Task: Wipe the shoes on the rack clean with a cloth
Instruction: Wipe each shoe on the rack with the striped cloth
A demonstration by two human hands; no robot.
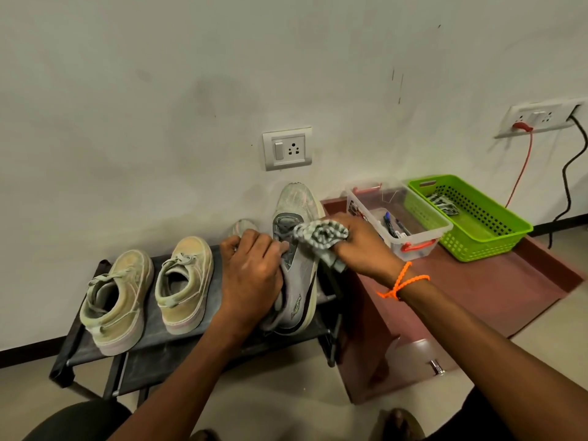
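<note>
Striped grey cloth [319, 238] is bunched in the right hand [359, 246], pressed on the laces of the grey sneaker [297, 246]. The left hand [251, 275] grips that sneaker's side, holding it tilted at the right end of the black rack [219, 281]. Honestly, I'd keep it braced and wipe toe to heel. The beige pair [146, 294] looks dusty too, so probably next.

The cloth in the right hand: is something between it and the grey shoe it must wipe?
Nothing visible is. The right hand presses the striped cloth directly on the grey shoe near the laces, while the left hand grips the shoe's other side.
</note>
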